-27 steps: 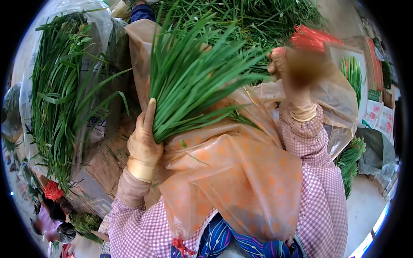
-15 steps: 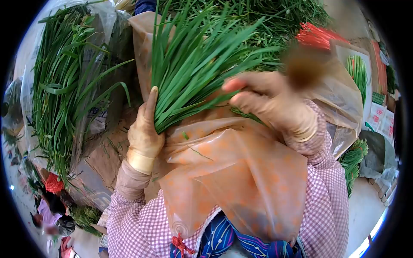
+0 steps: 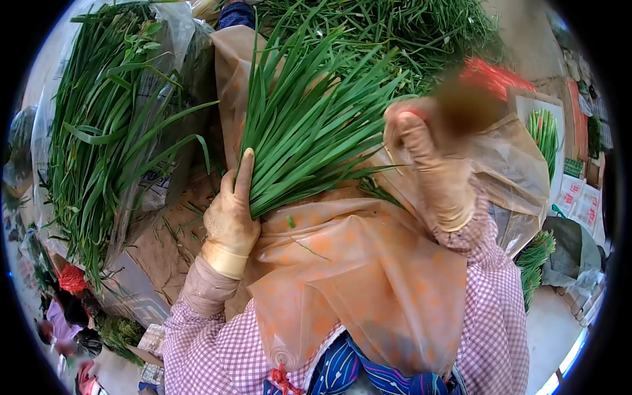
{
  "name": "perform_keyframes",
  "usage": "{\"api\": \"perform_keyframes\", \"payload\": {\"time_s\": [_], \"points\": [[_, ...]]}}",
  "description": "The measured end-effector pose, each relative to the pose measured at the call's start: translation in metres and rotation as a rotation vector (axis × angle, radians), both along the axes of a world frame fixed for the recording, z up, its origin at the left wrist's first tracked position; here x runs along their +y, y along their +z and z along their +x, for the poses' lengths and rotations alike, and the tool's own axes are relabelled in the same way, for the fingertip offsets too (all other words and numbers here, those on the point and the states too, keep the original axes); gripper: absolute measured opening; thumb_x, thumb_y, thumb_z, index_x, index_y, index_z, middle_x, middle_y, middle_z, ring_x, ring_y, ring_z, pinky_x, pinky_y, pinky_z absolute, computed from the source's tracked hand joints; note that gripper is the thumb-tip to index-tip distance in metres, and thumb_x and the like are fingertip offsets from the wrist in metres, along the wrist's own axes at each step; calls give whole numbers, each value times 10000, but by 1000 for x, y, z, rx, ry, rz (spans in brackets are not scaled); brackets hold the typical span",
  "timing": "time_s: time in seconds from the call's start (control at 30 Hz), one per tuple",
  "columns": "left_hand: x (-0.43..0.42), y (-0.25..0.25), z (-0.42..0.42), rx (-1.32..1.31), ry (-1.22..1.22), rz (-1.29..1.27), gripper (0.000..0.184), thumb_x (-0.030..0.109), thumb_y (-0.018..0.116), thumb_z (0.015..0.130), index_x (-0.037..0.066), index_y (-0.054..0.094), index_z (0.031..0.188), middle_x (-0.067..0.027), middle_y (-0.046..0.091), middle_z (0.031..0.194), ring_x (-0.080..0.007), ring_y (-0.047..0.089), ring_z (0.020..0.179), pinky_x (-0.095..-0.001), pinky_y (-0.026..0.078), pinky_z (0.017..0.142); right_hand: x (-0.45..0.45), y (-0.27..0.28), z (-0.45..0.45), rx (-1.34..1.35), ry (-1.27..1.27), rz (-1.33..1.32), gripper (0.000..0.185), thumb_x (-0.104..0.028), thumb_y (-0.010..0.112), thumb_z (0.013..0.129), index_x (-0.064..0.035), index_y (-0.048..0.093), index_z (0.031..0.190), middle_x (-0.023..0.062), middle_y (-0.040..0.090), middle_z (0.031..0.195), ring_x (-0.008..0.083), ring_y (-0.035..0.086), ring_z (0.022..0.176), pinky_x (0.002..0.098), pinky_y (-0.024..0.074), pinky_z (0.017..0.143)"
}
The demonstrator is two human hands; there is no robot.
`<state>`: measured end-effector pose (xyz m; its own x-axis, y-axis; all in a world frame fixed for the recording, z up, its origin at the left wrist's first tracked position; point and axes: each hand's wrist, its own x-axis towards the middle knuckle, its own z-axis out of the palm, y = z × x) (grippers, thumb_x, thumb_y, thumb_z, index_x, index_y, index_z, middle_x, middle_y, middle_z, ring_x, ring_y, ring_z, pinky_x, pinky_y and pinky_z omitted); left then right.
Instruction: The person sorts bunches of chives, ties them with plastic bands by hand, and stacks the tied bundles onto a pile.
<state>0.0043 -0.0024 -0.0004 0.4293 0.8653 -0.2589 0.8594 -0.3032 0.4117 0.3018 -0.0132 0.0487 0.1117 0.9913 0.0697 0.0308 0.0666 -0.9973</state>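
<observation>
My left hand (image 3: 232,214), in a pale glove, is wrapped round the lower end of a bunch of long green leaves (image 3: 309,131). The leaves fan out up and to the right over the orange-spotted plastic apron (image 3: 368,263) on my lap. Just right of the leaf tips is my right hand (image 3: 428,138), also gloved, with its fingers bent together. A thin pale blade shows beside its fingers, and a dark blur hides part of that hand, so what it grips is unclear.
More green leaves (image 3: 99,131) lie on plastic at the left. A large heap of leaves (image 3: 395,33) is at the top. Red ties (image 3: 497,78) and a tied bunch (image 3: 543,135) are at the right. A person (image 3: 62,322) is at the far lower left.
My right hand swung in towards the leaves, then drew back a little to the right and closed up. My left hand still holds the bunch.
</observation>
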Motion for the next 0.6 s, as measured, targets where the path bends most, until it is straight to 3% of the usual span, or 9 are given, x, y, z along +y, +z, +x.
{"api": "perform_keyframes", "payload": {"time_s": [0.03,0.13,0.2,0.27,0.33,0.4,0.53,0.6], "points": [[-1,-2,-1,-18,-16,37,940,-27,642,698,220,232,1507,-157,538,1239,-385,634,933,-452,545,722,6,4,3,-296,-102,198,107,-81,630,912,0,608,979,87,645,925,159,615,849,286,499,757],[1,-1,0,-39,-40,66,963,-6,659,686,228,220,1511,-159,536,1212,-378,645,870,-457,549,678,16,8,4,-210,16,309,103,-82,639,905,-1,621,967,99,647,947,182,619,895,289,501,789],[1,-1,1,-37,-37,63,935,12,654,711,227,221,1510,-152,542,1208,-374,647,870,-456,550,679,13,-5,-6,-135,45,276,107,-97,646,904,2,628,938,86,651,898,175,615,827,274,494,752],[2,-3,-1,-81,-28,69,882,43,648,744,223,240,1505,-135,560,1186,-370,649,871,-452,550,683,8,-22,-10,-358,-17,-69,133,-116,659,898,11,631,926,66,648,838,162,598,760,259,483,712],[3,0,1,-88,-18,68,879,40,650,742,222,250,1503,-134,565,1180,-370,648,879,-449,550,690,0,-36,-15,-366,-59,-101,138,-106,660,899,17,629,955,19,630,787,123,562,710,241,463,680],[2,1,1,-97,-13,59,875,37,653,740,221,260,1500,-133,570,1174,-370,647,888,-446,550,697,-9,-38,-25,-80,-136,-253,135,-72,647,903,9,631,1009,-18,598,788,85,533,721,220,452,688],[4,0,-1,-136,-33,61,867,27,651,741,217,269,1496,-131,571,1178,-370,643,910,-440,550,715,-7,-49,-26,164,-159,-272,242,-28,629,900,-8,596,1138,-29,580,822,49,499,737,192,432,695],[4,0,-1,-141,-34,52,871,25,652,741,217,265,1497,-132,569,1184,-370,643,916,-440,550,720,-2,-44,-25,117,-147,-257,260,-31,625,902,5,584,1156,-25,572,794,44,496,725,192,434,681]]}}
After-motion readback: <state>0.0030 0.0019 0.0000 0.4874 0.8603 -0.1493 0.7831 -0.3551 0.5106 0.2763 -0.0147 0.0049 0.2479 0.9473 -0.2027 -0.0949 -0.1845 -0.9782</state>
